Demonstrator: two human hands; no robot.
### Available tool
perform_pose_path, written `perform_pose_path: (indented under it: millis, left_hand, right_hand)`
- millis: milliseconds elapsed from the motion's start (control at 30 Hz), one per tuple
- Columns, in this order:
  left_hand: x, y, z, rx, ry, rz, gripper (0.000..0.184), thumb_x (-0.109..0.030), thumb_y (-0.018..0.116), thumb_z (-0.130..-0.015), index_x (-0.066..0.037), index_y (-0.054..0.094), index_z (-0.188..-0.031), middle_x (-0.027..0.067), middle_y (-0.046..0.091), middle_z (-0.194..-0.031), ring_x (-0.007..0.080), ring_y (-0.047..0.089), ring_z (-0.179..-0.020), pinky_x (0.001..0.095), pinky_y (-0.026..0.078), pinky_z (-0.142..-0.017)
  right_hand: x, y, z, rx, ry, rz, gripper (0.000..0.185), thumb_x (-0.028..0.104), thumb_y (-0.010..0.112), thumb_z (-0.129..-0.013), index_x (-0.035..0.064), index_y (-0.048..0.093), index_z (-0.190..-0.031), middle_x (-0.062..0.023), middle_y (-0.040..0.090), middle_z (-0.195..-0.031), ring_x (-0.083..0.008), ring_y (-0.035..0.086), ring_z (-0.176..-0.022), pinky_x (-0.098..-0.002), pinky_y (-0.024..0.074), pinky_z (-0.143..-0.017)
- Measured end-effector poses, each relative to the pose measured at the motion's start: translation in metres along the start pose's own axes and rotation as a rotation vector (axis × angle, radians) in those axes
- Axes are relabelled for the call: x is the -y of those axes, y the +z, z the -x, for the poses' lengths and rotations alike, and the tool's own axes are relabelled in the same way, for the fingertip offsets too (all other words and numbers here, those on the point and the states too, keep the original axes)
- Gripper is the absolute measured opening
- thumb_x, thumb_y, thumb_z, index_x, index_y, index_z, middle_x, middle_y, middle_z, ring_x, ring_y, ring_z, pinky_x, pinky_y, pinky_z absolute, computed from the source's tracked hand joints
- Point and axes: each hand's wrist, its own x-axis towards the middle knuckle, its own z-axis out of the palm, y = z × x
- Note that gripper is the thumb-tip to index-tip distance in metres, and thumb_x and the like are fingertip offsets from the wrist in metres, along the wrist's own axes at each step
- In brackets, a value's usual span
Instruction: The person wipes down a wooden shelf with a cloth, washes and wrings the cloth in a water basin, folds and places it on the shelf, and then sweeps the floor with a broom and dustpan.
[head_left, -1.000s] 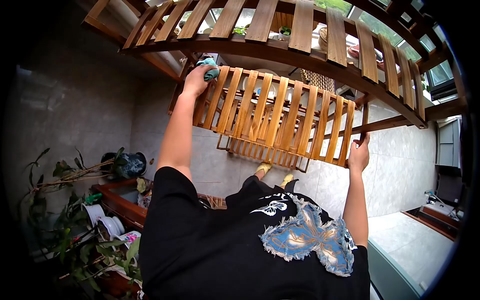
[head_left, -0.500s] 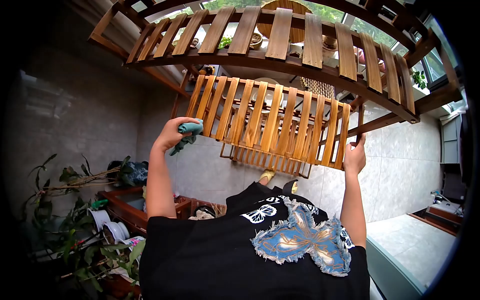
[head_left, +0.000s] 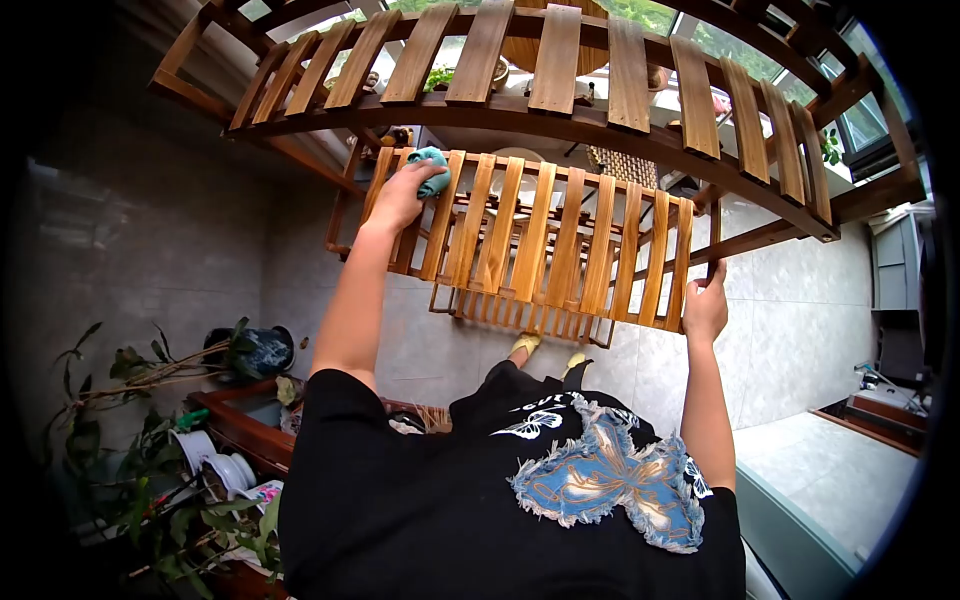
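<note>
My left hand (head_left: pixel 399 198) clasped a teal cloth (head_left: pixel 429 172) on the slatted shelf (head_left: pixel 535 240); whether my right hand (head_left: pixel 706 308) gripped its end, I couldn't tell.

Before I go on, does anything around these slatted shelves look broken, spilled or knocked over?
Nothing clearly stands out. The lower shelf and upper shelf show no broken slat, and no spill shows on the floor. The dark pot at left looks tipped, stems running sideways, but the lens bends that edge, so I can't tell.

Pale tiled floor (head_left: pixel 775 300), grey wall (head_left: pixel 150 210)
</note>
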Motion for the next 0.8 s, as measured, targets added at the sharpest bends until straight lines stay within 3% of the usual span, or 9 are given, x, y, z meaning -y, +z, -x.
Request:
perform_pose_path:
  millis: [133, 267, 333, 367, 467, 600, 667, 733, 800]
  left_hand:
    - [-0.036, -0.035, 0.07, 0.144, 0.049, -0.105, 0.058, 0.015, 0.063, -0.073, -0.016, 0.064, -0.122, 0.0123, 0.06, -0.13, 0.0333, 0.056, -0.118, 0.0381, 0.046, -0.1]
    - [-0.068, -0.097, 0.104, 0.69, -0.324, 0.188, 0.052, 0.011, 0.07, -0.073, -0.014, 0.068, -0.119, 0.0091, 0.069, -0.112, 0.0246, 0.064, -0.107, 0.0351, 0.049, -0.095]
    - [-0.058, -0.099, 0.107, 0.62, -0.241, 0.225, 0.051, 0.009, 0.071, -0.074, -0.014, 0.068, -0.12, 0.0068, 0.069, -0.112, 0.0203, 0.064, -0.105, 0.0344, 0.05, -0.094]
    - [-0.054, -0.098, 0.094, 0.394, -0.209, 0.395, 0.048, 0.009, 0.07, -0.076, -0.012, 0.068, -0.119, 0.0075, 0.069, -0.112, 0.021, 0.064, -0.106, 0.033, 0.05, -0.094]
    - [-0.081, -0.077, 0.042, -0.079, 0.0, 0.202, 0.045, 0.008, 0.069, -0.076, -0.008, 0.066, -0.118, 0.0124, 0.067, -0.115, 0.0295, 0.062, -0.109, 0.0363, 0.048, -0.097]
    - [-0.063, 0.002, -0.025, -0.257, 0.143, 0.015, 0.051, 0.012, 0.059, -0.075, -0.012, 0.064, -0.119, 0.013, 0.061, -0.127, 0.0345, 0.058, -0.116, 0.0392, 0.047, -0.098]
    - [-0.032, 0.044, -0.032, -0.118, 0.122, -0.098, 0.054, 0.014, 0.055, -0.074, -0.015, 0.064, -0.119, 0.0118, 0.059, -0.13, 0.0352, 0.056, -0.117, 0.039, 0.046, -0.1]
    - [-0.049, 0.025, -0.023, -0.087, 0.073, -0.061, 0.054, 0.013, 0.056, -0.073, -0.016, 0.064, -0.118, 0.011, 0.06, -0.129, 0.0334, 0.056, -0.118, 0.0392, 0.046, -0.1]
    - [-0.068, 0.0, 0.002, 0.158, 0.024, -0.079, 0.052, 0.013, 0.058, -0.073, -0.014, 0.064, -0.117, 0.0101, 0.06, -0.128, 0.0322, 0.056, -0.118, 0.0391, 0.047, -0.099]
  right_hand:
    - [0.0, 0.006, -0.001, -0.025, 0.003, -0.006, 0.066, 0.022, 0.052, -0.087, 0.0231, 0.032, -0.15, -0.0098, 0.068, -0.102, -0.0316, 0.067, -0.087, -0.0447, 0.0517, -0.074]
    - [0.0, 0.011, -0.002, -0.042, -0.003, 0.002, 0.065, 0.021, 0.052, -0.086, 0.0222, 0.033, -0.148, -0.008, 0.067, -0.096, -0.0307, 0.066, -0.082, -0.0452, 0.0516, -0.07]
    - [0.003, 0.004, 0.0, -0.026, -0.009, -0.028, 0.066, 0.021, 0.053, -0.086, 0.0218, 0.033, -0.149, -0.0064, 0.066, -0.097, -0.0298, 0.066, -0.082, -0.0448, 0.0518, -0.07]
    - [0.003, 0.005, -0.001, -0.024, -0.007, -0.024, 0.068, 0.022, 0.055, -0.085, 0.0216, 0.033, -0.149, -0.0048, 0.065, -0.096, -0.0286, 0.066, -0.083, -0.0438, 0.0521, -0.07]
    - [0.004, 0.003, -0.002, -0.014, -0.003, -0.014, 0.069, 0.023, 0.057, -0.084, 0.0203, 0.033, -0.149, -0.0034, 0.065, -0.093, -0.0276, 0.066, -0.081, -0.0428, 0.0522, -0.068]
    - [0.006, 0.002, -0.003, -0.013, -0.012, -0.016, 0.07, 0.023, 0.057, -0.084, 0.0192, 0.032, -0.149, -0.0032, 0.065, -0.09, -0.0277, 0.066, -0.08, -0.0429, 0.0522, -0.068]
    - [0.001, 0.005, -0.004, -0.025, -0.034, -0.012, 0.07, 0.024, 0.058, -0.084, 0.0186, 0.033, -0.148, -0.0033, 0.065, -0.087, -0.0279, 0.066, -0.079, -0.0429, 0.052, -0.068]
    - [0.004, 0.005, -0.004, -0.023, -0.03, -0.026, 0.07, 0.025, 0.059, -0.084, 0.0183, 0.033, -0.148, -0.0035, 0.065, -0.088, -0.028, 0.066, -0.079, -0.0431, 0.0519, -0.068]
    - [0.004, 0.002, -0.003, -0.014, -0.016, -0.034, 0.07, 0.025, 0.059, -0.084, 0.0186, 0.033, -0.148, -0.0032, 0.065, -0.088, -0.0277, 0.066, -0.08, -0.0432, 0.052, -0.068]
